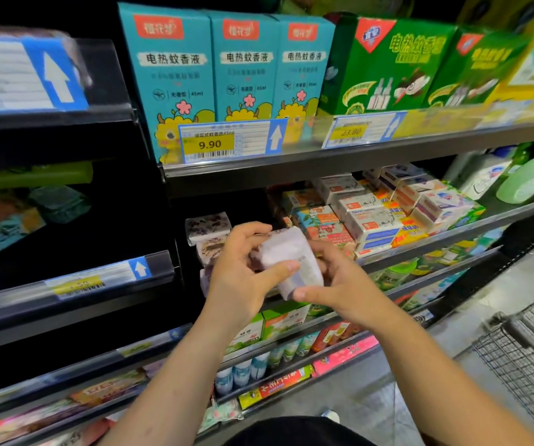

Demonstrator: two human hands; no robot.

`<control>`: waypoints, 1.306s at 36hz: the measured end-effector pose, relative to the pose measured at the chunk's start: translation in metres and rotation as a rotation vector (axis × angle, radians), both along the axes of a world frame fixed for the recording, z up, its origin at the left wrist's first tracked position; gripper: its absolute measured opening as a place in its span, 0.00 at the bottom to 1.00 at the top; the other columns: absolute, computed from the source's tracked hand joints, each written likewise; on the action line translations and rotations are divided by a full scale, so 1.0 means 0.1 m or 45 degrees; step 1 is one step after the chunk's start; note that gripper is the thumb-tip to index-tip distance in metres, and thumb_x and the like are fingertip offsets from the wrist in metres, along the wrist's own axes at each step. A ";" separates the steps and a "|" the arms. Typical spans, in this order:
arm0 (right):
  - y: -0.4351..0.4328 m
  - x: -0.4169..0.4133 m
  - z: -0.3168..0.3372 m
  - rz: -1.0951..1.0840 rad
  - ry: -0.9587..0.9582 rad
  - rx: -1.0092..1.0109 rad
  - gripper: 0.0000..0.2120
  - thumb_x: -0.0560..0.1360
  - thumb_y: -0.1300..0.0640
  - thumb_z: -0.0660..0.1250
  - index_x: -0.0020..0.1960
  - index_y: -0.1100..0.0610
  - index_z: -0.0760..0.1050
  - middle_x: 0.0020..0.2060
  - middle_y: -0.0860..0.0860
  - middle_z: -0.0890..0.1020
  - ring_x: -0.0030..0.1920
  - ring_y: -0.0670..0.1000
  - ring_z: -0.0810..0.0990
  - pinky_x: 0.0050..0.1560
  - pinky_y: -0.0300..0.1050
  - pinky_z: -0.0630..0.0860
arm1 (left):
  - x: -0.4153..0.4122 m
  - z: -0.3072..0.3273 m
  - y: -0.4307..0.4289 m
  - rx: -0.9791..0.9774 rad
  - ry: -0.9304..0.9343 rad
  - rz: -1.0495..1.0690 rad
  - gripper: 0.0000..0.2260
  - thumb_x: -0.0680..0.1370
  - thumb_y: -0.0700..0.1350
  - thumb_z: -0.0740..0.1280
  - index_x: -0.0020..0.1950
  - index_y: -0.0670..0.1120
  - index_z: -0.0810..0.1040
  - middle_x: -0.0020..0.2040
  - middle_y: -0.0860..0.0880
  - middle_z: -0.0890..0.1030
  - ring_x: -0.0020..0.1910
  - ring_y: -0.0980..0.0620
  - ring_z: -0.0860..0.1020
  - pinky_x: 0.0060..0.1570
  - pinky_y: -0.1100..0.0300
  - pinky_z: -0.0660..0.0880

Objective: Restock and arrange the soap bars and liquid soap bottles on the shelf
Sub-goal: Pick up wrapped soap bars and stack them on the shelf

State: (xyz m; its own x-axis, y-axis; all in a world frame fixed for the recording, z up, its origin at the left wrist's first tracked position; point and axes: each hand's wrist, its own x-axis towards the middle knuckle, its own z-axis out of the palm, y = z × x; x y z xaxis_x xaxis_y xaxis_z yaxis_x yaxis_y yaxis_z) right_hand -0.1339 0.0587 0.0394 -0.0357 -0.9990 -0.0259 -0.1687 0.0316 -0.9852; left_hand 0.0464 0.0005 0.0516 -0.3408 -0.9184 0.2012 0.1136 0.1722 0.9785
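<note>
Fingers of the left hand [240, 268] and right hand [339, 284] wrap a pale soap bar [291, 262] at centre frame, thumbs on its face. Behind it sit stacked soap bars [365, 214] (boxed, mixed colours); liquid soap bottles [526, 178] stand at right.

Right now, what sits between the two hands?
In the head view, a pale wrapped soap bar sits between the left hand and the right hand, both gripping it in front of the soap shelf.
</note>
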 end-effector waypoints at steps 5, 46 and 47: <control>-0.08 -0.02 -0.03 0.060 0.119 0.094 0.35 0.67 0.65 0.80 0.69 0.51 0.70 0.57 0.49 0.83 0.57 0.49 0.83 0.55 0.47 0.81 | -0.05 -0.08 -0.01 -0.005 -0.083 -0.036 0.25 0.69 0.37 0.79 0.58 0.55 0.74 0.52 0.55 0.81 0.49 0.57 0.81 0.46 0.62 0.79; -0.06 -0.11 0.04 -0.296 -0.137 0.358 0.11 0.81 0.48 0.63 0.55 0.47 0.83 0.50 0.50 0.85 0.49 0.51 0.80 0.47 0.48 0.72 | 0.04 -0.29 -0.10 0.429 -0.231 -0.203 0.10 0.79 0.42 0.70 0.59 0.50 0.77 0.51 0.51 0.85 0.44 0.56 0.82 0.35 0.60 0.76; -0.07 -0.12 0.08 -0.287 -0.196 0.338 0.12 0.82 0.49 0.61 0.53 0.48 0.83 0.49 0.51 0.85 0.48 0.52 0.80 0.46 0.48 0.73 | 0.04 -0.27 -0.10 0.368 -0.222 -0.205 0.12 0.78 0.40 0.70 0.60 0.51 0.76 0.52 0.52 0.84 0.45 0.59 0.82 0.38 0.63 0.77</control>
State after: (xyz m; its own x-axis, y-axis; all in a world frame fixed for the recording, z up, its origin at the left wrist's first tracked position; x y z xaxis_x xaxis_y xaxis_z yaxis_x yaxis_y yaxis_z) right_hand -0.1456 0.0519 0.0473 -0.2296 -0.9243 -0.3050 0.0208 0.3087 -0.9509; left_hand 0.0503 -0.0097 0.0249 -0.4917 -0.8606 -0.1323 -0.0558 -0.1205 0.9911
